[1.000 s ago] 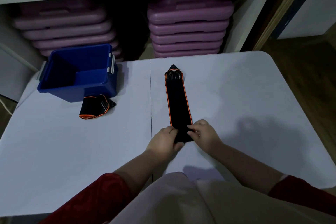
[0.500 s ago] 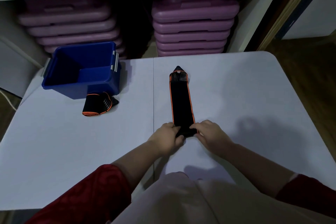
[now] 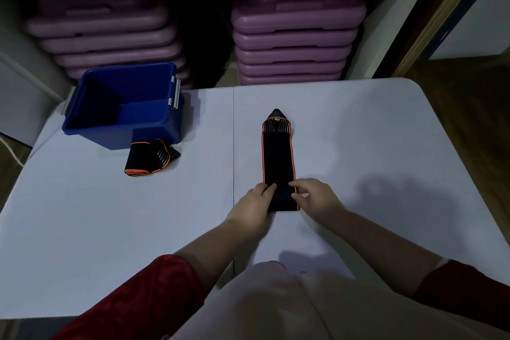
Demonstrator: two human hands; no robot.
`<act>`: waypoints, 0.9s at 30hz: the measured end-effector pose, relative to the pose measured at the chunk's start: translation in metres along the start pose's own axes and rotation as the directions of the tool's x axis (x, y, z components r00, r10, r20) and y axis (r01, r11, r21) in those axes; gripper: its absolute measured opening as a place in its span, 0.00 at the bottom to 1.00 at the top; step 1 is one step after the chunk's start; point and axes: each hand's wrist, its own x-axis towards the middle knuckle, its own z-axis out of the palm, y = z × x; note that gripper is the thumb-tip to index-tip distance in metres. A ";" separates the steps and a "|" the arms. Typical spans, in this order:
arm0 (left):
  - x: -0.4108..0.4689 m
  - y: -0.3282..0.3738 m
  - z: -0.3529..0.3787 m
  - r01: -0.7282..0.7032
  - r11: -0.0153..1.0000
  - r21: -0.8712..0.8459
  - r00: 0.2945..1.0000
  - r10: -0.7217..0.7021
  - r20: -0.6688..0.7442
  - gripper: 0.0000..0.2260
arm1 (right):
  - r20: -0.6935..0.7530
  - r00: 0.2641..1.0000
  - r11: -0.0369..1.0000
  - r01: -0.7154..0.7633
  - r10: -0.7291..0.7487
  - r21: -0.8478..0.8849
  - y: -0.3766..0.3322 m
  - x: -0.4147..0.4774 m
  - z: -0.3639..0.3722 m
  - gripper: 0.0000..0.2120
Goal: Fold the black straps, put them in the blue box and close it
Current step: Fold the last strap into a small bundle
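Halfway, roughly: the long black strap (image 3: 278, 157) lies flat mid-surface, its near end pinched by the left hand (image 3: 255, 205) and right hand (image 3: 313, 197); one folded strap (image 3: 149, 159) waits beside the open, empty blue box (image 3: 124, 107), no lid visible

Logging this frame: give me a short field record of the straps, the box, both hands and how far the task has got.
flat strap: black strap with orange edging, lying lengthwise on the white table, near end being folded
left hand: left hand at the strap's near left edge, fingers on the fabric
right hand: right hand at its near right edge, fingers on it
folded strap: second strap, already folded, on the table in front of the blue box
box: blue box open, nothing seen inside, no lid in view
stage: neither strap boxed yet
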 end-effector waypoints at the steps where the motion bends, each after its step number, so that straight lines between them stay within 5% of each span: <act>1: 0.001 -0.001 0.001 0.010 1.000 -0.008 1.000 -0.010 0.005 0.28 | -0.005 1.000 1.000 0.000 0.000 0.011 -0.001 -0.002 0.004 0.19; 9: -0.005 -0.005 0.009 -0.045 0.998 -0.052 0.998 0.043 -0.043 0.29 | 0.148 0.986 0.997 0.080 -0.075 -0.025 -0.001 -0.005 0.003 0.36; 15: 0.004 -0.005 -0.007 -0.013 0.999 0.037 1.000 0.014 -0.019 0.28 | 0.135 0.980 0.968 0.168 -0.144 -0.185 0.001 -0.002 -0.002 0.24; 20: 0.018 -0.011 -0.024 0.007 0.999 -0.046 1.000 -0.005 0.028 0.18 | 0.088 0.989 0.965 0.138 -0.122 -0.221 -0.003 0.014 -0.008 0.17; 24: 0.029 -0.008 -0.028 0.000 0.991 -0.131 0.998 -0.007 -0.055 0.21 | 0.056 0.998 0.990 0.018 -0.010 -0.141 -0.008 0.029 -0.009 0.12; 27: 0.030 -0.007 -0.022 -0.087 0.989 0.115 0.987 0.101 -0.123 0.26 | 0.083 0.996 0.991 -0.033 0.044 -0.133 -0.015 0.040 -0.012 0.19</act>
